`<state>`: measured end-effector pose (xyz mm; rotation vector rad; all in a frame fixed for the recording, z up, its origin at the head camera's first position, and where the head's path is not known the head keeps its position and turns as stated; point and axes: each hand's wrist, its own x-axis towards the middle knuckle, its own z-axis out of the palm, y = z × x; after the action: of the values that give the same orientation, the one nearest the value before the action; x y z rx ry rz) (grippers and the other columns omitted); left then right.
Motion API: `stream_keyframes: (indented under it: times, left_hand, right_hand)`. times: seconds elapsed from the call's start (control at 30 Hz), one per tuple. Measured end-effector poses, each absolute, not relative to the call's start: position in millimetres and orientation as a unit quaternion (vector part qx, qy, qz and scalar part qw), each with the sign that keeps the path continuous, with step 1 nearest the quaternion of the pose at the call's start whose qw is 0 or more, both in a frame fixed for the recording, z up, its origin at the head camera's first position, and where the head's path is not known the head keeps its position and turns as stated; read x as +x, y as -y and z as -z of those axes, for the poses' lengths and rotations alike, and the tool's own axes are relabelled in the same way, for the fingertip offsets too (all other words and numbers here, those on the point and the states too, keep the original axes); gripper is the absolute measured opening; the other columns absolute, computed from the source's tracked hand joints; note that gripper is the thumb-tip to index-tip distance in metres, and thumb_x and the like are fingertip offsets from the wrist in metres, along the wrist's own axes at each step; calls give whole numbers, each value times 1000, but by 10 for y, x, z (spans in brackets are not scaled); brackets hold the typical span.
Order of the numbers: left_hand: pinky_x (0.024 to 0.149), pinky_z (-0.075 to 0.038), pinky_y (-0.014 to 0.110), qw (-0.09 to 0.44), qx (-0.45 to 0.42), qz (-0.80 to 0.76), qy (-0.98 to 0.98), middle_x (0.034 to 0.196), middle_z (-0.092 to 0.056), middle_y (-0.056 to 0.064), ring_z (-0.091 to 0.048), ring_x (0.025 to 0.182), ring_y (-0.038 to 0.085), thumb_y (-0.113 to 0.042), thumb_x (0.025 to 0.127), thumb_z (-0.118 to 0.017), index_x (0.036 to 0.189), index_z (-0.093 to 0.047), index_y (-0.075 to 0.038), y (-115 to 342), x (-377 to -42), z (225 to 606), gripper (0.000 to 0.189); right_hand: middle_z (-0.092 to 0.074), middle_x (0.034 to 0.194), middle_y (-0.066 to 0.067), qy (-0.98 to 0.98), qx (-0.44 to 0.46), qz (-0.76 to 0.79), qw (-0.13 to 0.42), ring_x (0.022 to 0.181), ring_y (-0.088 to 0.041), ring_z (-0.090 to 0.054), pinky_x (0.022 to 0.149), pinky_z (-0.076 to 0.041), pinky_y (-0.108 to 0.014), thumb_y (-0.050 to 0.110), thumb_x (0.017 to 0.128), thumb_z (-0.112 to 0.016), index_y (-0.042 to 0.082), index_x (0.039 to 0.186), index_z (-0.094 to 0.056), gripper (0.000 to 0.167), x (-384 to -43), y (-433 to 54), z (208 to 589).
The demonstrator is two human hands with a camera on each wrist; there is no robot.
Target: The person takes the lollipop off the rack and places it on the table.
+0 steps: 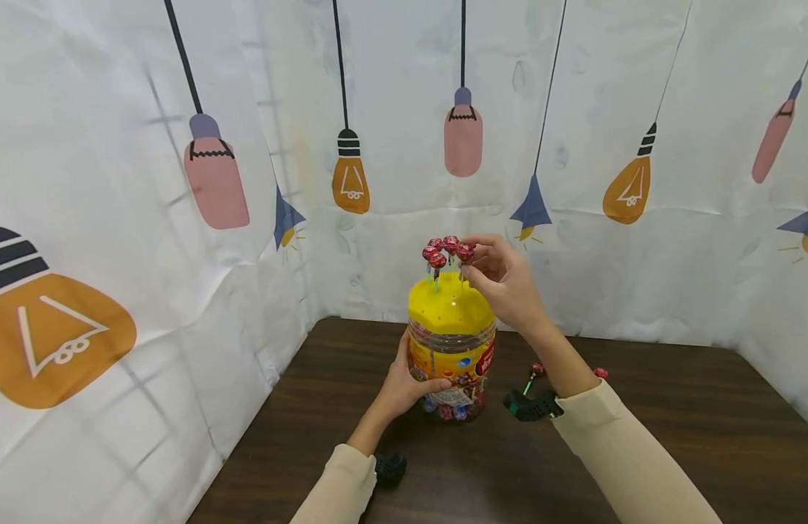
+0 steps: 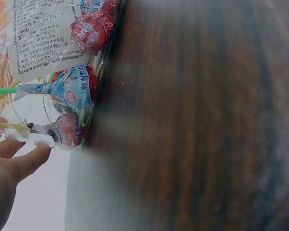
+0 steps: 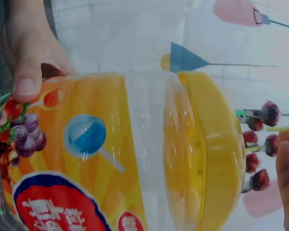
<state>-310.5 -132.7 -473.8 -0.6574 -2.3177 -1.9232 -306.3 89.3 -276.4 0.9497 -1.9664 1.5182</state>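
While our left hand [image 1: 401, 387] curls round the plastic candy jar [image 1: 451, 362] on the dark wood-grain table [image 1: 299, 422], our right hand [image 1: 507, 285] pinches a red-wrapped lollipop [image 1: 466, 252] above the jar's yellow lid [image 1: 440, 311]; whether its stick touches the lid, we cannot tell. Just beside it, other lollipops [image 1: 437, 260] stand in the lid. Right of the jar, we see a loose lollipop [image 1: 537, 369] on the table, near our right forearm [image 1: 564, 364].

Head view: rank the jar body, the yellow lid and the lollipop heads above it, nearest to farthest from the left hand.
1. Jar body: gripped by the left hand.
2. Yellow lid: on top of the jar.
3. Lollipop heads: clustered above the lid.
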Motion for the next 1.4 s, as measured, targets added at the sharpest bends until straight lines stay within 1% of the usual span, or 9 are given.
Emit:
stream_keyframes:
  times: [0.17,0.27,0.4,0.57,0.8,1.0,1.13,1.23,1.4]
  left_hand:
    - [119,-41,50,28,-212,624,751,156,-43,-5,-50,138,19,-42,83,-85,159,-5,-49,1319,-3110,4744,111]
    - [119,-41,49,26,-210,627,749,156,-43,-5,-50,139,19,-42,83,-86,159,-5,-49,1313,-3105,4737,111]
    - [119,-41,49,27,-214,630,746,155,-43,-6,-49,139,19,-39,83,-86,159,-6,-50,1307,-3104,4733,111]
    - [118,-42,49,28,-219,630,744,155,-44,-6,-50,138,18,-38,83,-86,159,-5,-50,1302,-3110,4735,111]
    - [118,-42,50,29,-217,631,744,155,-45,-6,-50,138,19,-39,83,-86,159,-6,-51,1297,-3120,4736,111]
    - [119,-41,51,34,-214,623,751,156,-43,-7,-49,140,19,-42,82,-87,159,-6,-50,1293,-3128,4731,112]
    - [118,-42,51,33,-219,622,751,155,-44,-6,-49,140,19,-42,81,-87,159,-5,-50,1289,-3140,4736,114]
    - [118,-42,51,33,-220,621,752,156,-43,-6,-49,140,19,-45,80,-87,160,-4,-50,1292,-3144,4743,115]
    - [118,-41,53,37,-215,618,755,157,-42,-7,-47,142,19,-49,79,-87,160,-5,-50,1303,-3142,4755,115]
  right_hand:
    - [-67,97,-20,711,349,-562,238,71,-14,-64,68,-57,-21,-5,94,-65,2,133,-60,40,-3032,-1036,2835]
    - [-67,98,-21,711,338,-570,235,72,-18,-66,68,-58,-22,-6,93,-65,1,132,-60,39,-3006,-1140,2915]
    - [-68,100,-17,716,314,-582,224,76,-22,-68,70,-61,-25,-5,94,-66,2,131,-61,38,-2955,-1289,3036]
    - [-71,100,-10,724,293,-587,211,78,-18,-70,70,-61,-26,-4,95,-66,-1,131,-59,37,-2905,-1487,3208]
    - [-72,100,-3,745,266,-578,200,75,-18,-69,66,-60,-25,-1,97,-65,4,132,-58,36,-2821,-1774,3497]
    - [-74,99,-2,751,237,-584,194,76,-12,-71,66,-61,-26,-1,97,-66,5,131,-59,35,-2771,-1999,3761]
    - [-75,98,-3,752,219,-594,184,76,-17,-72,68,-62,-26,-2,96,-67,2,132,-59,36,-2780,-2120,3919]
    - [-75,98,-1,762,199,-590,176,76,-18,-72,68,-61,-25,2,97,-67,4,133,-58,37,-2799,-2194,4021]
    - [-73,100,-3,771,182,-590,154,80,-11,-73,70,-62,-25,7,99,-67,7,136,-56,38,-2844,-2273,4155]
